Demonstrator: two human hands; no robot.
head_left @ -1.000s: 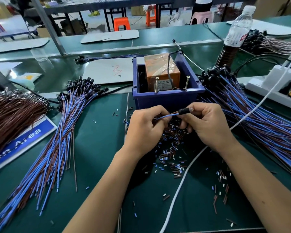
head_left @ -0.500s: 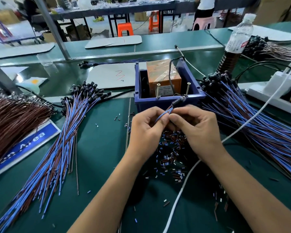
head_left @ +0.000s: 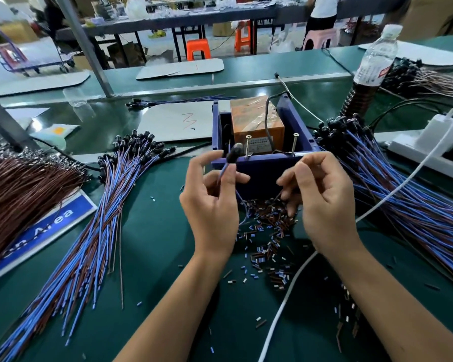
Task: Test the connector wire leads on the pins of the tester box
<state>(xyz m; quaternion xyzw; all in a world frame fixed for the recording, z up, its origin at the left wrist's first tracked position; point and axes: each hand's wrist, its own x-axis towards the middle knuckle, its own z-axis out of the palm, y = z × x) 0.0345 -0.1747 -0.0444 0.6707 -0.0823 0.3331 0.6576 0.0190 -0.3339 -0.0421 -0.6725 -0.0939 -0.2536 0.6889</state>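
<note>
Left hand (head_left: 211, 205) at frame centre pinching connector wire (head_left: 227, 165), plug up beside left pin (head_left: 247, 147) of blue tester box (head_left: 262, 167), leads trailing toward right hand (head_left: 322, 202), fingers (head_left: 289, 182) loosely curled, grasp on the lead end unclear, probably readying contact.

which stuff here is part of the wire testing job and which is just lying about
In the job: left hand pinching the connector wire; right hand; tester box with its two pins; wire bundles.

Lying about: water bottle; power strip; white cable; cut insulation bits.
</note>
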